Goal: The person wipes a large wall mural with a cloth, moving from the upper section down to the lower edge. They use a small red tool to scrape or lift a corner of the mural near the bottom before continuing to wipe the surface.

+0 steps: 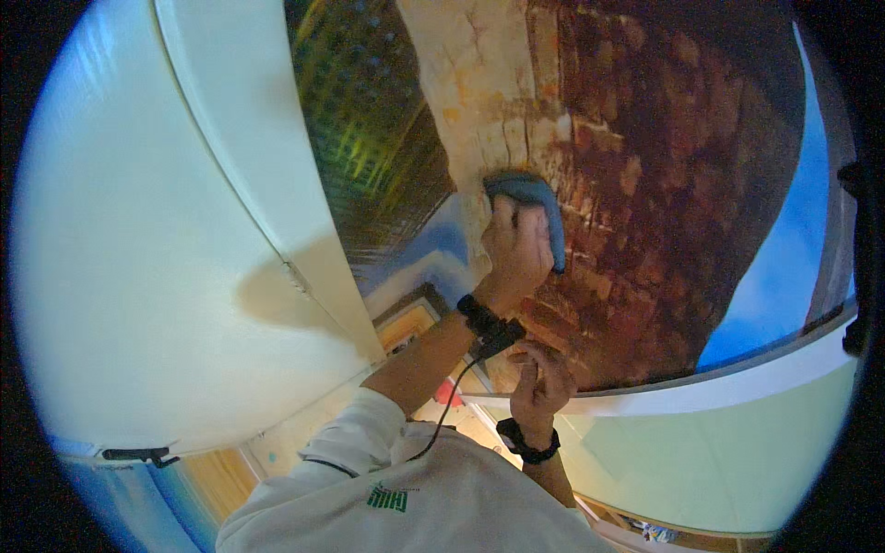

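Note:
My left hand (pixel 518 238) presses a folded blue cloth (pixel 527 190) flat against a large printed or painted picture panel (pixel 636 207) showing foliage and a brown, brick-like surface. A black band with a small device (pixel 492 328) is strapped to the left wrist, and a cable runs from it towards the white shirt. Lower and to the right, beside the panel's bottom border, my right hand (pixel 543 380) is loosely bent with nothing visible in it. It wears a black wristband (pixel 529 442). The cloth's underside is hidden.
A broad white panel (pixel 173 276) with a seam adjoins the picture on the left. A black handle (pixel 140 455) shows at lower left. Under the picture run a white ledge (pixel 691 397) and a pale green surface (pixel 705 463). A small red item (pixel 449 392) lies beyond my arms.

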### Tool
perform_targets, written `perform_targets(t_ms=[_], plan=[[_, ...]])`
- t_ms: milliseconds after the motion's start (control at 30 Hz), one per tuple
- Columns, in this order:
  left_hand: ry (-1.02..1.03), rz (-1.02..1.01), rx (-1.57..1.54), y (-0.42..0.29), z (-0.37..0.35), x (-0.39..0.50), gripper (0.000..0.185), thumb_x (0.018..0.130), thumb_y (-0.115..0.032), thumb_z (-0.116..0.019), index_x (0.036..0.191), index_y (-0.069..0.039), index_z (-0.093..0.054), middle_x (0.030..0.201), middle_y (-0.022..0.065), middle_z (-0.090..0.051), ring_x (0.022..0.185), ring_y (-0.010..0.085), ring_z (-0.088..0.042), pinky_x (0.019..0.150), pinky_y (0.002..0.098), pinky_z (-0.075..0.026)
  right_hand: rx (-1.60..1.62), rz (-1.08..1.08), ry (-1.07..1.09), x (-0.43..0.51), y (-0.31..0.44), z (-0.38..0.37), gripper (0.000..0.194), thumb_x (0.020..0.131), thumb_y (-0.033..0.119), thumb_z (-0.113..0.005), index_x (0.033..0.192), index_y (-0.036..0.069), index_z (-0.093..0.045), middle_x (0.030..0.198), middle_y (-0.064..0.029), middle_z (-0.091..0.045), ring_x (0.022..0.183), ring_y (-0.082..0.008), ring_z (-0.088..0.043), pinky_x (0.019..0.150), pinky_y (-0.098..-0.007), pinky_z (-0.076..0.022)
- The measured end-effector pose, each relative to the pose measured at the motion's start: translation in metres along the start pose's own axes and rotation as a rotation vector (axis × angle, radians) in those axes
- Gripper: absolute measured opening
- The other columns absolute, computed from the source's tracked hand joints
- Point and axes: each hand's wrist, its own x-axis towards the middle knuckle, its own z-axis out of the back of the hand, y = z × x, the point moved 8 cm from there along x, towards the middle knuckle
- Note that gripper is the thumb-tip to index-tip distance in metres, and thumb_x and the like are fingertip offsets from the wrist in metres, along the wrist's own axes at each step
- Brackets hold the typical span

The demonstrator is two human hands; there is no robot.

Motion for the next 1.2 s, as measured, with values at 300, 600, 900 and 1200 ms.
perform_targets(t_ms=[300,600,900,1200], plan=[[0.041,0.390,0.024,0.084,-0.011,-0.091,0.023,0.099,-0.013,-0.054,0.120,-0.004,-0.052,0.121,0.0167,-0.049,0.099,0.0370,-0.051,0.080,0.0531,-0.041,0.115,-0.130,0.175,-0.005,-0.006,-0.018,0.024,0.086,-0.002,-0.058,0.106,0.005,-0.069,0.093,-0.0141,-0.073,0.074,-0.0246,-0.071,0.068,-0.0339,-0.0557],[-0.095,0.085,-0.057,0.023,-0.009,0.001,0.040,0.097,-0.001,-0.046,0.137,-0.003,-0.047,0.145,0.0231,-0.039,0.131,0.0454,-0.039,0.107,0.0599,-0.031,0.077,-0.129,0.252,-0.003,-0.005,-0.024,0.025,0.089,-0.004,-0.056,0.107,0.008,-0.068,0.088,-0.0120,-0.072,0.073,-0.0241,-0.071,0.064,-0.0336,-0.0541],[-0.084,0.395,-0.093,0.082,-0.039,-0.120,0.058,0.099,-0.003,-0.040,0.154,-0.002,-0.024,0.157,0.0277,-0.027,0.145,0.0455,-0.027,0.118,0.0472,-0.026,0.091,-0.189,0.431,-0.013,-0.018,-0.046,0.032,0.084,-0.008,-0.055,0.109,0.007,-0.067,0.090,-0.0131,-0.072,0.073,-0.0252,-0.071,0.064,-0.0329,-0.0549],[0.051,0.938,-0.196,0.181,-0.055,-0.293,0.060,0.100,-0.009,-0.044,0.155,-0.002,-0.021,0.157,0.0265,-0.026,0.146,0.0439,-0.025,0.118,0.0457,-0.027,0.011,-0.278,0.556,-0.025,-0.027,-0.053,0.034,0.080,-0.009,-0.056,0.108,0.006,-0.068,0.091,-0.0144,-0.072,0.074,-0.0260,-0.070,0.065,-0.0346,-0.0559]])
